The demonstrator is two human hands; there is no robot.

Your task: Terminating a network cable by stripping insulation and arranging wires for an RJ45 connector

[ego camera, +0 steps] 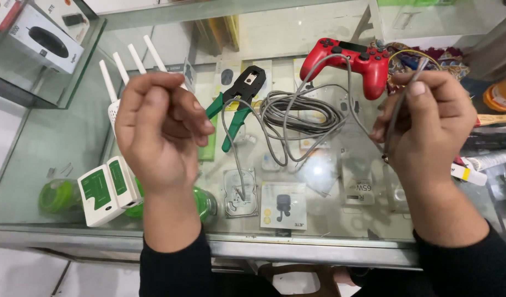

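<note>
The right hand (pixel 429 118) at the frame's right pinched the grey cable (pixel 302 113) end upright — its coil lay centre on the glass tabletop (pixel 55 143), beside green-handled crimping pliers (pixel 237 102). The left hand (pixel 159 129) hung curled shut, holding nothing visible.

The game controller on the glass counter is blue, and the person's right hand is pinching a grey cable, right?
Not quite. The head view shows the game controller on the glass counter is red, not blue. The rest holds: the right hand is pinching the grey cable.
</note>
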